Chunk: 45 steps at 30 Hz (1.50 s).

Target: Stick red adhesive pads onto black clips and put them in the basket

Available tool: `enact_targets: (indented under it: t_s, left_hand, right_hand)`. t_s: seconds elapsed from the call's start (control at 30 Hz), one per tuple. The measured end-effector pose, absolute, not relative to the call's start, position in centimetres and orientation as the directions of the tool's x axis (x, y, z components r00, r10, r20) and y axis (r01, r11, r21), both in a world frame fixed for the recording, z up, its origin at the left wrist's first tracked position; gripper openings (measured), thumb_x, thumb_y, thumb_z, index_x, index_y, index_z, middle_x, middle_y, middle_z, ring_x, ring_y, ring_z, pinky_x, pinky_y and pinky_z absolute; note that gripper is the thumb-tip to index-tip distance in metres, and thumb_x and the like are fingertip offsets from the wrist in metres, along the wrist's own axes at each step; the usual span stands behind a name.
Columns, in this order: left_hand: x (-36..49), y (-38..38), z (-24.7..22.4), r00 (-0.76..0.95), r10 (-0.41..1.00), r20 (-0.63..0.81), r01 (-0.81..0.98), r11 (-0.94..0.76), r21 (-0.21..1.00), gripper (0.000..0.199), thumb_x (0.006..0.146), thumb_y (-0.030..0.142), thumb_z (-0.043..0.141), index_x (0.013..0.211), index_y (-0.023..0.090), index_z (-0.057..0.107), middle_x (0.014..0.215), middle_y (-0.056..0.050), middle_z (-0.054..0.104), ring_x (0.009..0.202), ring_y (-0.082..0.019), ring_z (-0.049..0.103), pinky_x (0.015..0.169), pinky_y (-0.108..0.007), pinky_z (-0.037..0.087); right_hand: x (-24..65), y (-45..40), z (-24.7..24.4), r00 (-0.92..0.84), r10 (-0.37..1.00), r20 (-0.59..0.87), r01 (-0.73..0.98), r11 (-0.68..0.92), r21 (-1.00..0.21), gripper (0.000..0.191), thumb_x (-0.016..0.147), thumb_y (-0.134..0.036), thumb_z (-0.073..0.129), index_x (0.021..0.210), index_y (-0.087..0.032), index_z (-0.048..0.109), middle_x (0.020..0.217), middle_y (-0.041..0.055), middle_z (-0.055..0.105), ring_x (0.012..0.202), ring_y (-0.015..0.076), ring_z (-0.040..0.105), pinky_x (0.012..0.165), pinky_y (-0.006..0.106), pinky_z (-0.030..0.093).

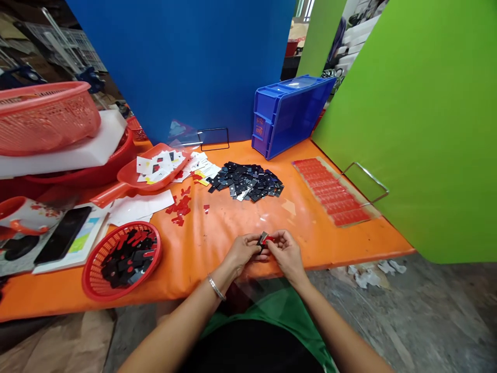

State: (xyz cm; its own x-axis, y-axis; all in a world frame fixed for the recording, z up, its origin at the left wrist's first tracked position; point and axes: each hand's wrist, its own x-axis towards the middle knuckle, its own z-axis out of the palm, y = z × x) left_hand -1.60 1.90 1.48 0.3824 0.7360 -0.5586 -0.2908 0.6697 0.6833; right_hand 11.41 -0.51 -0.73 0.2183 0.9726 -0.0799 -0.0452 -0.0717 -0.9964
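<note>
At the table's near edge my left hand (245, 252) pinches a small flat black piece (262, 240). A small red piece (267, 238) lies against it, and the closed fingertips of my right hand (286, 254) are on that red piece. Whether it is stuck to the black one I cannot tell. Beyond my hands is a heap of flat black pieces (248, 181), some with a small hole. Small red pieces (180, 206) lie scattered left of the heap. A red basket (88, 274) at the left holds more black pieces with red parts on them.
A red dustpan (128, 173) with white scraps stands near a phone (64, 234) and a mug (27, 215). A blue crate (264, 124) stands at the back. To the right lies a red sheet (330, 191) beside a green panel (427, 129) with a metal handle.
</note>
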Motion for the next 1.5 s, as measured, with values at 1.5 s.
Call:
enact_targets:
  t_s: [1.5]
  left_hand:
    - [-2.03, 1.92, 1.0, 0.432, 0.741, -0.514, -0.302, 0.655, 0.692, 0.031, 0.068, -0.001, 0.061, 0.096, 0.008, 0.064, 0.079, -0.007, 0.069, 0.062, -0.013, 0.066, 0.068, -0.027, 0.056]
  right_hand:
    - [11.1, -0.53, -1.44, 0.196, 0.978, -0.075, 0.023, -0.081, -0.996, 0.029, 0.07, -0.045, 0.067, 0.079, -0.023, 0.05, 0.073, -0.0003, 0.056, 0.054, 0.0132, 0.055, 0.05, 0.028, 0.052]
